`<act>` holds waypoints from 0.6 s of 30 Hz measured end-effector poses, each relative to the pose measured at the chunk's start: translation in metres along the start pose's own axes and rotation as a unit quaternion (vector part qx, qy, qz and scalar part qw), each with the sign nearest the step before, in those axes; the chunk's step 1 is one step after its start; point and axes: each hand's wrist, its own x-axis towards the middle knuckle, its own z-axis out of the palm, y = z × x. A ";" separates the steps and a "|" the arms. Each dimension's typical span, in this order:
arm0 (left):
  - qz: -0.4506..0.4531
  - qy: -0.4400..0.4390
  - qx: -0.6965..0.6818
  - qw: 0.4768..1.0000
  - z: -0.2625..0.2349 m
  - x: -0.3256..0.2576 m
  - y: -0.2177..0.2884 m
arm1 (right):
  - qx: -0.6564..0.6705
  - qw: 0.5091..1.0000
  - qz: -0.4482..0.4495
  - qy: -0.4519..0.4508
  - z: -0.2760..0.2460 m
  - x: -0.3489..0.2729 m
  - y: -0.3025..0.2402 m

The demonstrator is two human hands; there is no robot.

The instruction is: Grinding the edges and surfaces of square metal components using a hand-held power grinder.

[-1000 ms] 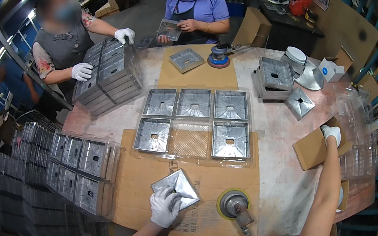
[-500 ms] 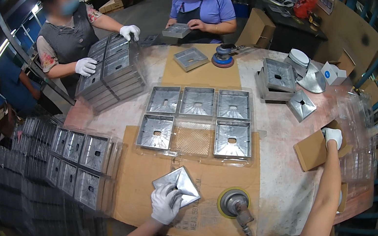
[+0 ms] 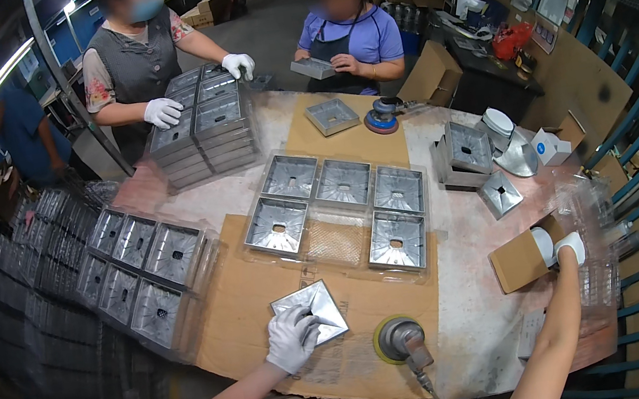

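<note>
My left hand (image 3: 291,339), in a white glove, rests on a square metal tray part (image 3: 316,310) that lies face down on brown cardboard (image 3: 230,322) at the near side of the table. Just to its right a round orbital sander (image 3: 398,341) sits on the cardboard, untouched. My right hand (image 3: 568,248), also gloved, reaches far right into a small open cardboard box (image 3: 520,260) and touches a white disc there; what its fingers grip is hidden.
A clear plastic holder (image 3: 342,238) in the middle carries several square metal trays. Stacks of trays (image 3: 201,135) stand at the far left, with more rows (image 3: 137,262) on the left. Two other people work across the table, with a second sander (image 3: 383,116) before them.
Both my hands stay where they were. The person at the far left has shifted gloved hands over the tray stack.
</note>
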 end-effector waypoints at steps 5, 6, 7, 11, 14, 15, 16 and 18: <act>0.019 0.021 -0.014 0.999 -0.001 0.000 -0.001 | 0.058 0.992 -0.003 0.114 -0.016 0.009 0.033; 0.019 0.025 -0.009 0.999 -0.003 -0.002 -0.004 | 0.063 0.992 -0.005 0.110 -0.032 -0.013 0.019; 0.012 0.027 -0.004 1.000 -0.007 -0.004 -0.006 | 0.086 0.988 -0.023 0.129 -0.048 -0.038 0.002; 0.039 0.040 -0.025 0.998 0.000 0.000 -0.005 | 0.151 0.967 -0.023 0.204 -0.085 -0.059 0.022; 0.018 -0.024 -0.046 0.999 0.000 -0.008 -0.015 | 0.245 0.941 -0.067 0.221 -0.092 -0.102 0.004; 0.021 -0.024 -0.049 0.998 -0.004 -0.008 -0.015 | 0.301 0.920 -0.105 0.227 -0.092 -0.121 0.003; 0.016 -0.019 -0.068 0.997 -0.008 -0.006 -0.015 | 0.356 0.894 -0.144 0.231 -0.087 -0.138 -0.001; 0.013 -0.013 -0.089 0.996 -0.015 -0.003 -0.012 | 0.498 0.826 -0.206 0.166 -0.073 -0.179 -0.008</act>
